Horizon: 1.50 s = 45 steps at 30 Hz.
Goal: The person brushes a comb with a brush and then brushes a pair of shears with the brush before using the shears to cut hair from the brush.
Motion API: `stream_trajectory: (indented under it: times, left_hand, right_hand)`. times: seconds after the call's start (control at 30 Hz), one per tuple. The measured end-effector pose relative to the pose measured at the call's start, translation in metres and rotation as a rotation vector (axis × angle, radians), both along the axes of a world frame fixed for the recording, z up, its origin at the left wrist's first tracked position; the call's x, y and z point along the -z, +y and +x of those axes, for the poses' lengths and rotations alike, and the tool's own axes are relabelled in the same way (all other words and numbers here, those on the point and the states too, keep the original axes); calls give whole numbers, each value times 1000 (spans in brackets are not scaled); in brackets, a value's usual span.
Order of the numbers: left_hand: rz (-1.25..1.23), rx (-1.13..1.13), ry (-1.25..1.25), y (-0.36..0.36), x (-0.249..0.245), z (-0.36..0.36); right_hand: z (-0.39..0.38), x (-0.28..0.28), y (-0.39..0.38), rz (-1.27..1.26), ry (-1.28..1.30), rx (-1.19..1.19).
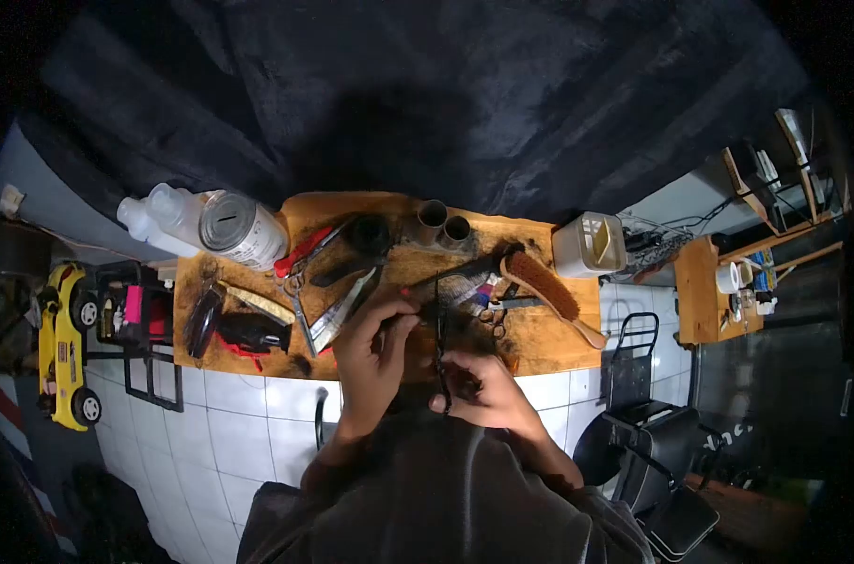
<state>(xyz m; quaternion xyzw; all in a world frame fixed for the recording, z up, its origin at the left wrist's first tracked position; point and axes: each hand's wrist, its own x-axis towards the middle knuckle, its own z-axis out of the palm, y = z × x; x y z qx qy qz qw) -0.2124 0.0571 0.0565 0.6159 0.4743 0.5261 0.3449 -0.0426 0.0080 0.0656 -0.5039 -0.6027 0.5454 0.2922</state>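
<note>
My right hand (483, 390) is closed around slim dark scissors (440, 343), whose narrow blades point away from me over the table. To their left, my left hand (375, 343) is curled with thumb and fingertips close together; whatever it may hold is too small to make out. Just beyond the hands lie a wooden-handled brush (545, 287) and another pair of scissors (493, 324). Metal tools (342, 315) lie by the left hand, near a red-handled tool (305, 251).
The wooden table (577, 343) carries scattered dark hair, black clippers (255, 332), a white can (242, 228), two dark cups (432, 218) and a clear container (587, 246). A yellow toy car (65, 348) is at left. A black chair (657, 451) stands at right.
</note>
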Motion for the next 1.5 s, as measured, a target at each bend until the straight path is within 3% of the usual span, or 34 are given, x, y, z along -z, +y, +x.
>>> stream_trajectory:
  times: [0.3, 0.53, 0.63, 0.77, 1.0, 1.5]
  left_hand:
    - [-40, 29, -61, -4, 12, -9]
    - [-46, -116, -65, -1, 1, -15]
    - [-11, -124, -93, 2, 9, -18]
    - [38, -54, -63, 4, 12, -17]
    - [4, 26, 55, 5, 11, -15]
    - [-39, -34, -33, 15, 11, -16]
  right_hand:
    - [-2, 30, -7, 45, 64, 92]
    - [-7, 42, -1, 178, 94, 69]
    - [-5, 30, 3, 103, -34, -42]
    - [-14, 18, 4, 35, 3, -40]
    - [-11, 33, 3, 115, 29, 44]
    - [-10, 36, 0, 96, 8, 58]
